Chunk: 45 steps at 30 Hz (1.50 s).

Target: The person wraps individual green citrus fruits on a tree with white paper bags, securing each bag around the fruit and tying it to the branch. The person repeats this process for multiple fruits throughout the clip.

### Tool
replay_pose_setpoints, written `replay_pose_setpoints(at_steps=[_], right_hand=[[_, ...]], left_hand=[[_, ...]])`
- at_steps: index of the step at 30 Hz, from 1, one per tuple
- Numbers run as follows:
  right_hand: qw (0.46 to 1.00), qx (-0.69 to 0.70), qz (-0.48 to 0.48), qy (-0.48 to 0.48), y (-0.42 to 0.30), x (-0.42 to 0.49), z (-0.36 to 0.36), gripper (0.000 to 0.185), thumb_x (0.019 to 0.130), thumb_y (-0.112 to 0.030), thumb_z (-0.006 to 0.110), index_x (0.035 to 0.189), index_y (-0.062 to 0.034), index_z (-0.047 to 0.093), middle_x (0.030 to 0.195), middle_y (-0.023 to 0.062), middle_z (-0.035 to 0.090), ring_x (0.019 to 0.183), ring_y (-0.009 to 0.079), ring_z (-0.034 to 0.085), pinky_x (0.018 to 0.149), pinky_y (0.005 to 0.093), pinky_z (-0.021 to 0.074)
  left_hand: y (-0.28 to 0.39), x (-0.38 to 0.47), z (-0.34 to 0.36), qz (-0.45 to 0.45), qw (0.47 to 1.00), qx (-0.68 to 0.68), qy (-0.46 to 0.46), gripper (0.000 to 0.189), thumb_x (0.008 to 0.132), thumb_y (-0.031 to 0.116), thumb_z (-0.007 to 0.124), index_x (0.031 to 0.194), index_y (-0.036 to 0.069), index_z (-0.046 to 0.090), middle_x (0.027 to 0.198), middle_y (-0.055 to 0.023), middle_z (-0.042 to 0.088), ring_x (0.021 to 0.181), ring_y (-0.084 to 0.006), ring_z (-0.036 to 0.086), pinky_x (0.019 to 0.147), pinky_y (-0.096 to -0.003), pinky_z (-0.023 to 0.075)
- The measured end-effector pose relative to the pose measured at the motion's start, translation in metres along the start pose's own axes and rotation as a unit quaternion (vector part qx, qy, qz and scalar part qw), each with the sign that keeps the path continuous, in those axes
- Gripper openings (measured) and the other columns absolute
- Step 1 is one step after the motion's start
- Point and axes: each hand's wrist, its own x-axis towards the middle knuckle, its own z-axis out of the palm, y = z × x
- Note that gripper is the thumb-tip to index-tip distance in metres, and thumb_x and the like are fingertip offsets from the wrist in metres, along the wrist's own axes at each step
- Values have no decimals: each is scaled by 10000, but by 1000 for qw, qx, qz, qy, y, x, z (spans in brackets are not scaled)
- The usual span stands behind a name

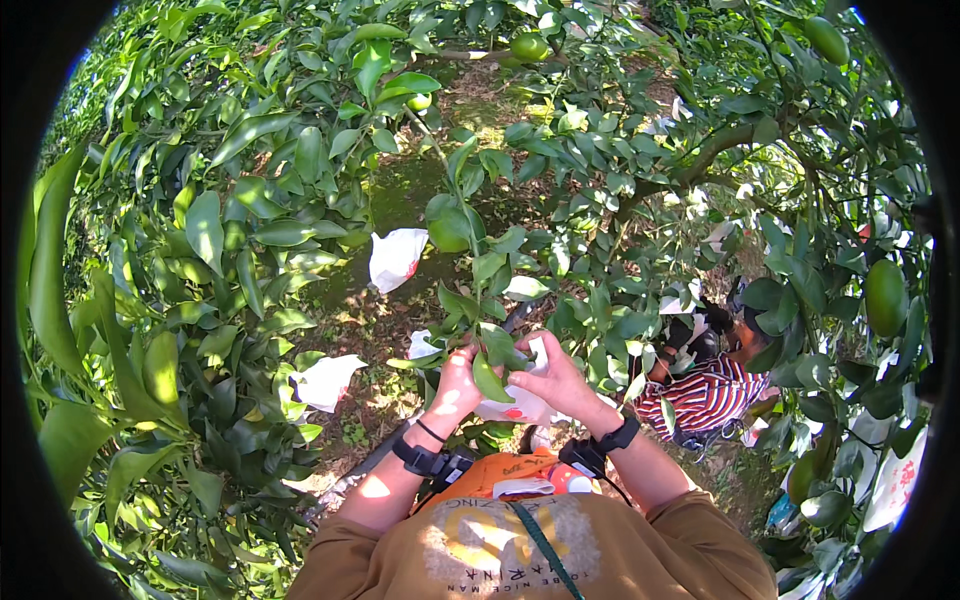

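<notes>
Both my hands are raised in front of my chest among the leaves of a citrus branch. A white paper bag (517, 407) with red print hangs between them. My right hand (561, 379) pinches the bag's upper edge between thumb and fingers. Close by on the left, my left hand (455, 384) reaches up against the twig; leaves (491, 376) hide its fingertips, so its grip is unclear. Whatever the bag surrounds is hidden too. Above the hands, a green citrus fruit (450, 229) hangs uncovered on the same branch.
More white bags (398, 259) hang left of the branch, one (328, 382) lower down. An orange pouch (499, 474) with white paper sits at my waist. A person in a striped shirt (705, 394) is low among branches at right. Another green fruit (886, 298) hangs at far right.
</notes>
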Motion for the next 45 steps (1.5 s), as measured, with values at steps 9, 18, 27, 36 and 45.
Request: replay_pose_setpoints(at_steps=[9,18,27,36,45], right_hand=[[976,-188,-101,-34,-57,28,-1,692,763,-428,734,1247,-44,424,1067,216,597,998,375,599,842,423,477],[950,-280,-120,-73,-92,46,-20,415,766,-296,712,1049,-46,538,855,149,626,806,342,628,707,421,499],[909,-273,-224,-223,-88,46,-6,184,732,-202,695,841,-60,656,877,114,560,875,322,581,744,417,482],[814,-382,-387,-206,-65,78,-33,70,737,-119,624,766,-67,662,805,88,618,770,299,606,691,407,488],[892,-298,-196,-277,-56,72,-16,274,822,-291,649,865,-25,698,764,173,647,722,355,620,653,429,492]], left_hand=[[9,-7,14,-74,983,-165,30,321,855,58,595,1175,65,562,1076,-80,643,902,-257,648,793,-308,522],[29,-15,6,-41,997,62,22,315,805,141,709,1077,50,580,951,-48,630,838,-149,616,748,-309,521],[32,-14,7,-54,990,127,2,299,764,146,737,1012,40,607,958,-59,643,934,-134,579,805,-307,482],[39,-15,-9,-87,991,73,-76,350,758,124,758,1038,18,575,991,-41,602,915,-115,553,823,-264,461],[30,-18,-18,-152,978,-112,-89,378,757,99,767,1079,-6,598,1004,-61,633,909,-121,587,821,-267,483]])
